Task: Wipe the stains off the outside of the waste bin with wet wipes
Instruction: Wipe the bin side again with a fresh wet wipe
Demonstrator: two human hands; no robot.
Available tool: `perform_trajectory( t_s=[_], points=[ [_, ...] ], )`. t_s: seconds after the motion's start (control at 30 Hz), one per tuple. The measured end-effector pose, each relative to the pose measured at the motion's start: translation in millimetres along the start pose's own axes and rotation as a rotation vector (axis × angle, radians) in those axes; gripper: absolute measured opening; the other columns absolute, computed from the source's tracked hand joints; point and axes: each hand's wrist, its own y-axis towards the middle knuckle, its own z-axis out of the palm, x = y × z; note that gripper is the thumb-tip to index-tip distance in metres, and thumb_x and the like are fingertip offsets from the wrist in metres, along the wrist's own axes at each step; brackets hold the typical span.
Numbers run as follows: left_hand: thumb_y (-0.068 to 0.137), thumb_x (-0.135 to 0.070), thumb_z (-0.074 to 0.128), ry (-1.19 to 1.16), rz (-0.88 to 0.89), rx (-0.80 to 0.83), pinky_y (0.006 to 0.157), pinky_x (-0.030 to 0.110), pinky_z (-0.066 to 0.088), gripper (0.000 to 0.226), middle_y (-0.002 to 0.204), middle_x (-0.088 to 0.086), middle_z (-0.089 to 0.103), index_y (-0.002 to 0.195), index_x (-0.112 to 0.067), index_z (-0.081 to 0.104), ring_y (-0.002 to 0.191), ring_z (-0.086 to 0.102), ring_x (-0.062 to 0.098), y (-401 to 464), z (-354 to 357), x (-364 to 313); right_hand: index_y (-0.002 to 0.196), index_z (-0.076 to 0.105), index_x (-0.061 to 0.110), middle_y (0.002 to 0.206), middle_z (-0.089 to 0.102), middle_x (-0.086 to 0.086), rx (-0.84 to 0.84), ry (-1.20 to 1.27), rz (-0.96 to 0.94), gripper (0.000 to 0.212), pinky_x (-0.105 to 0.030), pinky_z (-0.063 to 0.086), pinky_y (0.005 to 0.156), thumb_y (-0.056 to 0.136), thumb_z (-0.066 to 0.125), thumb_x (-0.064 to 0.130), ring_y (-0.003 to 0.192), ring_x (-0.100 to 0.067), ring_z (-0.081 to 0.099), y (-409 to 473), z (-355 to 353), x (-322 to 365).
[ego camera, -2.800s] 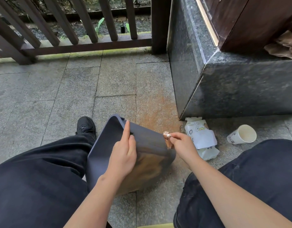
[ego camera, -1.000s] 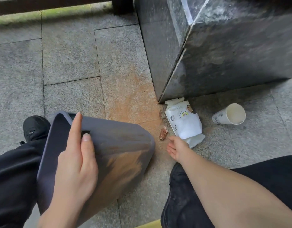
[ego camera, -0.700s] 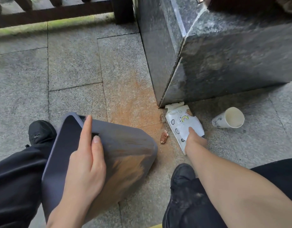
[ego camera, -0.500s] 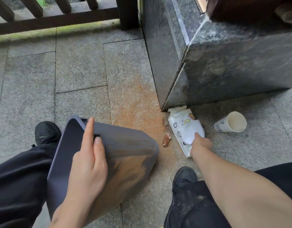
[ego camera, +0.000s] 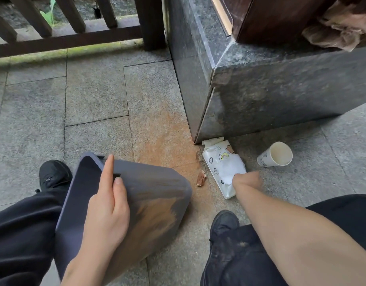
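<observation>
A dark blue-grey waste bin [ego camera: 155, 195] lies tilted on its side between my legs, with a brown stain smeared over its lower outside wall. My left hand [ego camera: 107, 211] rests flat on the bin's side near the rim and holds it steady. A white pack of wet wipes [ego camera: 221, 162] lies on the floor to the right, at the corner of the stone block. My right hand [ego camera: 247, 180] is on the pack's near end, fingers pinched on a white wipe at its opening. A small crumpled brown wipe [ego camera: 201, 178] lies on the floor between bin and pack.
A dark granite block [ego camera: 281, 96] stands behind the pack, with crumpled brown paper [ego camera: 338, 32] on top. A white paper cup [ego camera: 276, 154] lies on its side to the right. A wooden railing [ego camera: 70, 38] runs along the back. An orange stain [ego camera: 163, 137] marks the floor tiles.
My right hand dropped the dirty brown wipe on the floor, then reached to the wet wipe pack and closed its fingers on a wipe there. My left hand stayed on the bin.
</observation>
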Motion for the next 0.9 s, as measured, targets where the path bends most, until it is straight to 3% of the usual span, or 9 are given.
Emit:
perform_trajectory(
  t_s=[0.07, 0.13, 0.23, 0.3, 0.47, 0.6, 0.7, 0.8, 0.9],
  points=[
    [0.097, -0.047, 0.029, 0.003, -0.007, -0.015, 0.062, 0.036, 0.033, 0.052, 0.064, -0.024, 0.047, 0.149, -0.048, 0.025, 0.056, 0.047, -0.009, 2.1, 0.1, 1.0, 0.129, 0.053, 0.017, 0.135, 0.048, -0.013, -0.05, -0.146, -0.241, 0.043, -0.041, 0.044, 0.091, 0.088, 0.063, 0.025, 0.125, -0.033, 0.044, 3.3, 5.3, 2.3],
    [0.097, -0.046, 0.031, 0.003, -0.002, -0.025, 0.055, 0.035, 0.035, 0.051, 0.063, -0.027, 0.045, 0.147, -0.05, 0.027, 0.056, 0.05, -0.011, 5.0, 1.0, 0.8, 0.12, 0.061, 0.019, 0.128, 0.052, -0.011, 0.008, -0.203, -0.384, 0.033, -0.038, 0.046, 0.088, 0.092, 0.061, 0.037, 0.119, -0.032, 0.05, 11.2, 12.8, 14.9],
    [0.096, -0.046, 0.031, 0.007, 0.018, -0.031, 0.062, 0.019, 0.035, 0.051, 0.061, -0.026, 0.045, 0.146, -0.054, 0.028, 0.061, 0.054, -0.018, 9.0, 3.0, -0.2, 0.113, 0.066, 0.009, 0.119, 0.065, -0.015, 0.104, -0.161, -0.306, 0.053, -0.037, 0.05, 0.089, 0.089, 0.059, 0.056, 0.111, -0.036, 0.061, 28.4, 24.0, 39.0],
    [0.096, -0.047, 0.031, 0.026, 0.034, -0.029, 0.062, 0.021, 0.038, 0.051, 0.058, -0.02, 0.051, 0.145, -0.059, 0.027, 0.065, 0.057, -0.015, 10.1, 3.2, -2.3, 0.122, 0.063, 0.005, 0.124, 0.064, -0.016, 0.132, -0.147, -0.233, 0.065, -0.036, 0.048, 0.089, 0.088, 0.057, 0.06, 0.116, -0.036, 0.06, 37.2, 28.1, 47.4],
    [0.095, -0.045, 0.032, 0.105, 0.059, -0.043, 0.068, 0.017, 0.034, 0.05, 0.063, -0.035, 0.054, 0.141, -0.064, 0.027, 0.061, 0.049, -0.02, 13.4, 7.2, -4.9, 0.128, 0.059, 0.006, 0.127, 0.064, -0.015, 0.202, -0.06, -0.169, 0.055, -0.037, 0.051, 0.095, 0.089, 0.062, 0.045, 0.115, -0.034, 0.061, 49.2, 32.6, 50.2],
    [0.097, -0.041, 0.034, 0.079, 0.047, -0.042, 0.063, 0.018, 0.036, 0.052, 0.052, -0.024, 0.044, 0.144, -0.061, 0.027, 0.062, 0.057, -0.014, 10.9, 8.6, -8.6, 0.123, 0.062, 0.004, 0.124, 0.065, -0.017, 0.212, 0.035, -0.131, 0.045, -0.041, 0.051, 0.098, 0.093, 0.063, 0.037, 0.116, -0.036, 0.06, 47.0, 31.4, 41.9],
    [0.096, -0.044, 0.032, 0.053, 0.039, -0.026, 0.061, 0.02, 0.04, 0.051, 0.056, -0.019, 0.051, 0.14, -0.066, 0.023, 0.049, 0.057, 0.005, 10.7, 8.3, -9.8, 0.119, 0.065, 0.0, 0.12, 0.068, -0.017, 0.239, 0.138, -0.045, 0.045, -0.044, 0.052, 0.097, 0.092, 0.065, 0.036, 0.113, -0.034, 0.063, 47.6, 26.8, 36.5],
    [0.095, -0.045, 0.031, 0.041, 0.026, -0.002, 0.062, 0.019, 0.04, 0.053, 0.056, -0.012, 0.055, 0.146, -0.057, 0.024, 0.054, 0.059, 0.005, 12.2, 9.8, -6.2, 0.115, 0.067, -0.002, 0.114, 0.068, -0.016, 0.241, 0.192, -0.032, 0.039, -0.04, 0.051, 0.089, 0.092, 0.057, 0.028, 0.1, -0.028, 0.063, 36.8, 17.2, 32.0],
    [0.096, -0.046, 0.029, 0.008, 0.002, 0.02, 0.064, 0.017, 0.036, 0.054, 0.059, -0.004, 0.059, 0.149, -0.05, 0.022, 0.067, 0.058, -0.002, 11.5, 11.7, -5.5, 0.103, 0.069, 0.0, 0.103, 0.069, -0.016, 0.12, 0.226, -0.137, 0.036, -0.037, 0.049, 0.081, 0.091, 0.053, 0.03, 0.095, -0.033, 0.063, 11.8, -6.0, 36.0]
  ],
)
